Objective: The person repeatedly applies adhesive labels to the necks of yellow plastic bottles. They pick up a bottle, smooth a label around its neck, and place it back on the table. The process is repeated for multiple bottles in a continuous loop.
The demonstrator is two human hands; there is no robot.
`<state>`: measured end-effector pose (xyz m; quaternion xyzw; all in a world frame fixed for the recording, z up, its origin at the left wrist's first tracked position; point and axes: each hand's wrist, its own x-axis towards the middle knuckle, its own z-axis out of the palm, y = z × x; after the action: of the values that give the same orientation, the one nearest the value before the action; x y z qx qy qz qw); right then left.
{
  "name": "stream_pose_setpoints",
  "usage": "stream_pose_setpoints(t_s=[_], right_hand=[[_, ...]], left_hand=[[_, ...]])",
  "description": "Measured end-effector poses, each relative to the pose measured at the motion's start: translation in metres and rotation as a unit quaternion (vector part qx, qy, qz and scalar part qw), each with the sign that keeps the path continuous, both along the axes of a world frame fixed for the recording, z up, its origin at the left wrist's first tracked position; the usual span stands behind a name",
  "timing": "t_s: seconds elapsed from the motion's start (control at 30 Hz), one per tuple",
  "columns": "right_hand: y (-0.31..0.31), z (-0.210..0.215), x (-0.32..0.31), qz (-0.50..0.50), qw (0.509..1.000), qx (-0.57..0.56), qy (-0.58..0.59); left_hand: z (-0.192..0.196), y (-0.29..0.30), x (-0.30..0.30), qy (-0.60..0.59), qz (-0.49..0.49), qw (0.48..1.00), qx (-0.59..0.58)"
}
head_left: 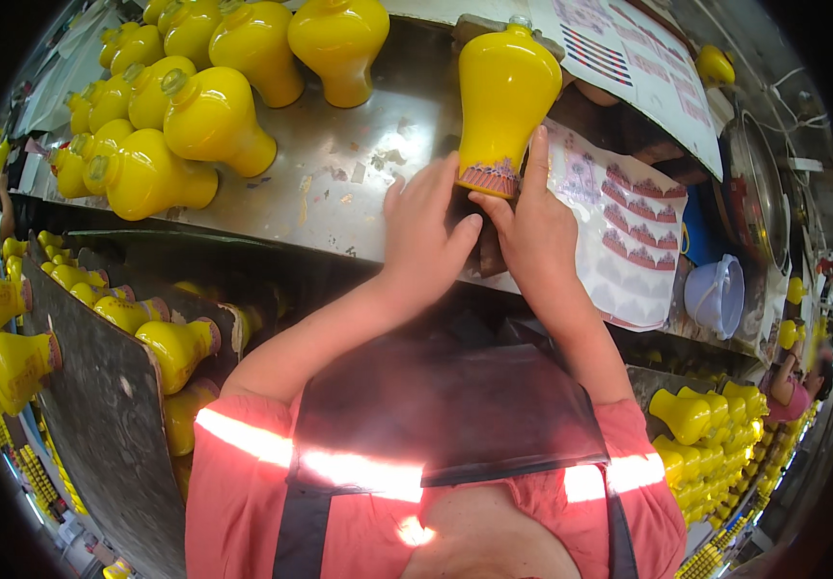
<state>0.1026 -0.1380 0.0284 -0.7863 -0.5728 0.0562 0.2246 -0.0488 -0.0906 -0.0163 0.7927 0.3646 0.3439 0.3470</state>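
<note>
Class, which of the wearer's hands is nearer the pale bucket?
Right. The right hand, at the yellow vase, is left of the pale bucket; the left hand is farther left.

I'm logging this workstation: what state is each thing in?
Central yellow vase: patterned band at base
Left hand: open, beside vase
Right hand: thumb at base, index finger extended
Patterned sheet: printed above, pale below
Pale bucket: no lid visible
Metal bench: littered with scraps
Vases at upper left: no band visible

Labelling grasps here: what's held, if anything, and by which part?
The yellow vase, by its patterned base end, in the right hand. The left hand is beside that end; its contact is unclear.
</note>
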Motion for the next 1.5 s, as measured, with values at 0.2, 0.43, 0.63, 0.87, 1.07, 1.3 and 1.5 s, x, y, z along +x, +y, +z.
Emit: stream_pose_setpoints(t_s=[0.2, 0.43, 0.63, 0.87, 1.07, 1.3, 1.5], right_hand=[[-0.002, 0.004, -0.001, -0.02, 1.0, -0.001, 0.024], [-0.002, 0.016, -0.003, -0.039, 0.998, 0.004, 0.041], [-0.004, 0.02, 0.003, -0.036, 0.999, 0.017, 0.031], [-0.002, 0.011, 0.007, -0.015, 0.998, 0.0, 0.061], [-0.004, 0.009, 0.026, 0.013, 0.97, 0.023, 0.24], [0.0, -0.001, 0.052, -0.042, 0.967, -0.021, 0.249], [-0.001, -0.018, 0.064, 0.018, 0.961, -0.006, 0.275]], left_hand=[[0.003, 0.012, 0.008, -0.074, 0.004, 0.997, -0.012], [0.012, 0.017, 0.018, -0.206, -0.035, 0.966, -0.149], [0.025, 0.013, 0.028, -0.256, -0.042, 0.926, -0.274], [0.043, 0.034, 0.0, 0.224, 0.018, 0.974, 0.025], [0.025, 0.04, 0.032, 0.068, -0.003, 0.953, 0.296], [0.009, 0.054, 0.025, -0.025, -0.039, 0.984, 0.172], [0.01, 0.04, 0.028, 0.063, -0.006, 0.983, 0.174]])
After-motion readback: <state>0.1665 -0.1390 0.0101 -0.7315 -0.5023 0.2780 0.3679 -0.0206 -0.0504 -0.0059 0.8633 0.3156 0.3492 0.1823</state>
